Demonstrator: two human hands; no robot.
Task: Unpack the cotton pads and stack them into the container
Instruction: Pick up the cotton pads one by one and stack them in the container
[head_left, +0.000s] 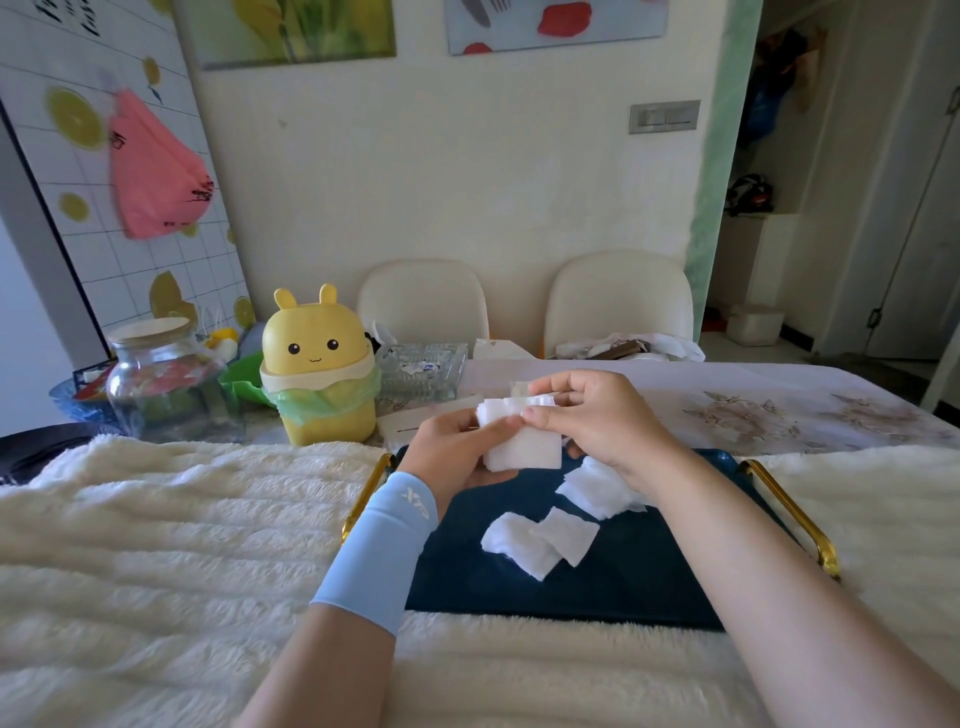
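Note:
A stack of square white cotton pads (522, 441) is held above the far end of a dark blue tray (613, 587) with gold handles. My left hand (449, 457) grips the stack from the left and below. My right hand (592, 415) pinches its top edge from the right. Two loose pads (540, 538) lie overlapping in the middle of the tray. A small heap of pads (597, 486) lies further right, partly under my right wrist. No container for the pads is clearly visible.
A fluffy cream blanket (182, 519) covers the near table. Behind the tray stand a yellow bunny-shaped bin (317, 364), a lidded glass jar (156, 379) and a glass dish (421, 369). Two cream chairs (618, 301) stand against the wall.

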